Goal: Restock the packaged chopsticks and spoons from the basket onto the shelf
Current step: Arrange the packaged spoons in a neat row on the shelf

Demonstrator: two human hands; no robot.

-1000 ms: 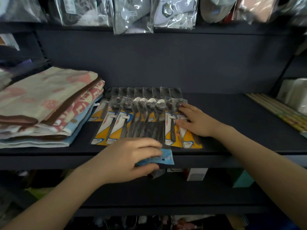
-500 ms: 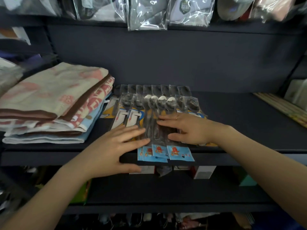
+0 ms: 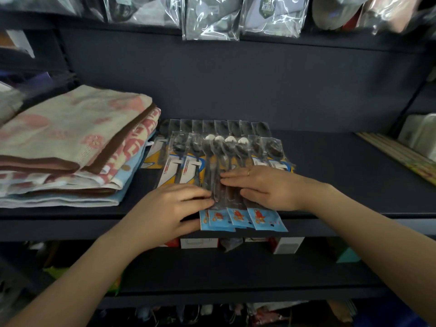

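Since the earlier frame the left hand [image 3: 172, 208] has slid inward, so both flat, spread grips, with the right hand [image 3: 264, 187], press four spoon packs [image 3: 236, 208] at frame centre, squaring them on the shelf [image 3: 354, 185] edge.

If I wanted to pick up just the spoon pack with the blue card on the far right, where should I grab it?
Pinch the blue card end of the rightmost spoon pack, coming from the front of the shelf. That end pokes out past the shelf edge with nothing under it, so fingers likely fit above and below. The right hand lies flat on its middle, and it sits beside the other packs.
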